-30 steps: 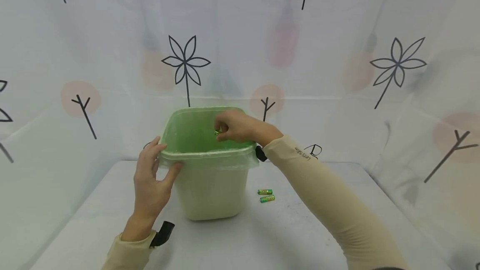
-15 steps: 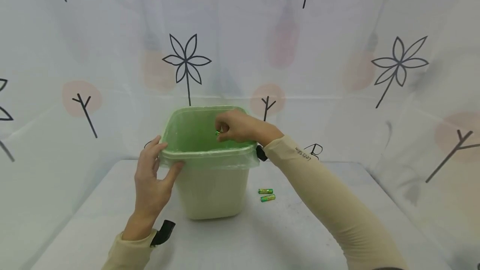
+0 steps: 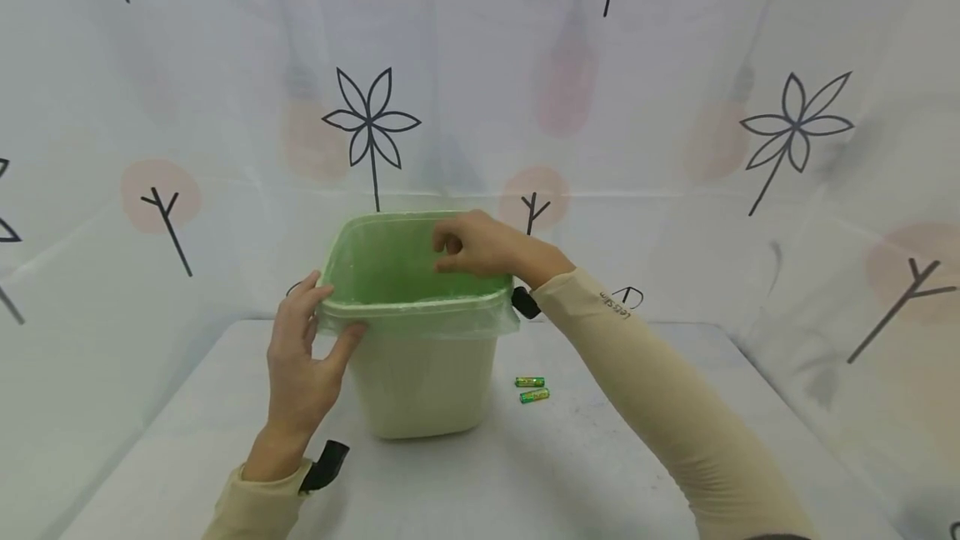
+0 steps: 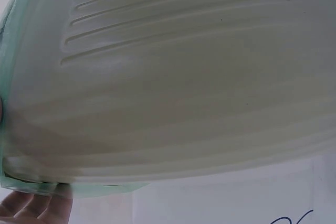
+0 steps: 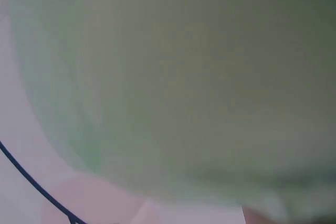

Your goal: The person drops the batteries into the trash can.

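A cream trash bin (image 3: 427,390) stands upright on the table, lined with a translucent green bag (image 3: 420,322) folded over its rim. My left hand (image 3: 303,369) grips the rim at the left, thumb on the front, fingers on the left side. In the left wrist view the bin's ribbed wall (image 4: 184,87) fills most of the picture, with fingertips (image 4: 55,205) at the bag's edge. Over the bin's mouth at the right is my right hand (image 3: 483,247), fingers loosely curled, thumb apart from them, no battery visible there. The right wrist view is blurred by the green bag (image 5: 94,145).
Two green and yellow batteries, a rear one (image 3: 529,382) and a front one (image 3: 535,396), lie on the white table (image 3: 600,473) right of the bin. A white printed curtain (image 3: 465,65) encloses the back and sides.
The battery pinched in my right hand is gone from view, and the thumb has parted from the fingers. That hand has risen slightly to the right. My left hand stays on the rim.
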Demonstrator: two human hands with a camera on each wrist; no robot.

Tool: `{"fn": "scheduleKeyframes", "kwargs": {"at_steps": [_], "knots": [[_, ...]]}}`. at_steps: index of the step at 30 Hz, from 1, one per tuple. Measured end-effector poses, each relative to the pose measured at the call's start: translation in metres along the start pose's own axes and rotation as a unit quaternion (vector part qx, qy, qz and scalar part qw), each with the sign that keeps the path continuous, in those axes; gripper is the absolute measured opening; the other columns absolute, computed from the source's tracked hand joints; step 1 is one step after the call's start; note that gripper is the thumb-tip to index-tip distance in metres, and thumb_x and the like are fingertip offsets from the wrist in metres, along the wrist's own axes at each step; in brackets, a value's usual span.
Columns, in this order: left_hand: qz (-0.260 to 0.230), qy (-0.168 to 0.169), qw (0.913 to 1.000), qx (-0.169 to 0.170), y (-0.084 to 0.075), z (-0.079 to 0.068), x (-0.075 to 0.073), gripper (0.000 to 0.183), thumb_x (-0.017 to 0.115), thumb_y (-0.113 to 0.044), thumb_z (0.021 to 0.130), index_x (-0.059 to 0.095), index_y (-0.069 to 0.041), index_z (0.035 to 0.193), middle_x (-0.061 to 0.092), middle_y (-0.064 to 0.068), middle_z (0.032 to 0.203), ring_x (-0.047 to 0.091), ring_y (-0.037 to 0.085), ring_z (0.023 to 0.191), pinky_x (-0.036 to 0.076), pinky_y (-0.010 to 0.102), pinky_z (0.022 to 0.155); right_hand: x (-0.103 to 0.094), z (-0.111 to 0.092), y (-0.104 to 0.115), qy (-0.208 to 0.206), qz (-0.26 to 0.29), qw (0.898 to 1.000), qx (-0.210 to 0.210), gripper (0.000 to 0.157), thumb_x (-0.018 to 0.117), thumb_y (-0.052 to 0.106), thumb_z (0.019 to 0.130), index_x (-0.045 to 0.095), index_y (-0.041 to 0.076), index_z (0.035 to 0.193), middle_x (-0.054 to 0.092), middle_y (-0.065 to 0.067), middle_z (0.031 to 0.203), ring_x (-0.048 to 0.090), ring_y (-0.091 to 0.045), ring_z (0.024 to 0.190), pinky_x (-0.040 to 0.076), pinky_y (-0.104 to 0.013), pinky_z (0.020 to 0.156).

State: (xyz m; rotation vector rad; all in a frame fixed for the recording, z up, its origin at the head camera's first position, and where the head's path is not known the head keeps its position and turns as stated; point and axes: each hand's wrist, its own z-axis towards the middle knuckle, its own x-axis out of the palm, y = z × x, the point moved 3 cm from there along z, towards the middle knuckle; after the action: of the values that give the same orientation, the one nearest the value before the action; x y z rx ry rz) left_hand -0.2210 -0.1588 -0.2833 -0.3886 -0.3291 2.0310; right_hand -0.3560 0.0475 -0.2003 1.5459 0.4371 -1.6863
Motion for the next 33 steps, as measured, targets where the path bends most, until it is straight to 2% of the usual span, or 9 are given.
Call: {"fn": "scheduleKeyframes", "kwargs": {"at_steps": [4,10,15,21,33], "knots": [[0.0,-0.001,1.0,-0.002,0.0,0.0,0.0,0.057,0.072,0.025,0.067,0.049,0.018,0.118,0.043,0.032,0.133,0.044,0.046,0.121,0.039,0.025,0.106,-0.016,-0.014,-0.006,-0.043,0.017,0.999,0.003,0.017,0.068,0.027,0.09,0.063,0.014,0.099,0.059,0.0,0.085,0.053,-0.015,0.078,0.05,-0.03,0.072],[-0.001,-0.003,1.0,0.0,0.002,-0.003,0.001,0.057,0.072,0.025,0.066,0.049,0.018,0.118,0.043,0.03,0.134,0.044,0.045,0.121,0.04,0.025,0.106,-0.036,-0.044,-0.023,-0.105,0.038,0.994,0.02,0.014,0.068,0.027,0.09,0.064,0.014,0.095,0.06,0.0,0.082,0.054,-0.015,0.074,0.05,-0.031,0.069],[0.002,-0.004,1.0,0.003,0.003,-0.005,0.001,0.057,0.072,0.025,0.066,0.049,0.017,0.118,0.043,0.029,0.134,0.045,0.045,0.12,0.04,0.025,0.106,-0.037,-0.071,-0.042,-0.119,0.036,0.991,0.047,0.014,0.067,0.027,0.091,0.064,0.014,0.094,0.061,-0.001,0.084,0.054,-0.017,0.076,0.049,-0.032,0.069],[-0.003,-0.007,0.9999,0.006,0.003,-0.006,0.001,0.057,0.071,0.026,0.066,0.049,0.017,0.118,0.043,0.03,0.134,0.044,0.047,0.12,0.04,0.024,0.106,-0.016,-0.096,-0.064,-0.108,0.043,0.991,0.064,0.009,0.067,0.022,0.09,0.064,0.015,0.092,0.058,0.0,0.078,0.053,-0.017,0.071,0.049,-0.031,0.064],[-0.013,-0.01,0.9997,0.018,0.004,-0.006,0.001,0.058,0.07,0.028,0.065,0.048,0.019,0.118,0.042,0.034,0.133,0.045,0.048,0.118,0.041,0.025,0.105,0.055,-0.122,-0.096,-0.063,0.068,0.992,0.085,0.012,0.069,0.023,0.089,0.063,0.014,0.095,0.055,0.003,0.075,0.05,-0.014,0.067,0.049,-0.029,0.057]]}}
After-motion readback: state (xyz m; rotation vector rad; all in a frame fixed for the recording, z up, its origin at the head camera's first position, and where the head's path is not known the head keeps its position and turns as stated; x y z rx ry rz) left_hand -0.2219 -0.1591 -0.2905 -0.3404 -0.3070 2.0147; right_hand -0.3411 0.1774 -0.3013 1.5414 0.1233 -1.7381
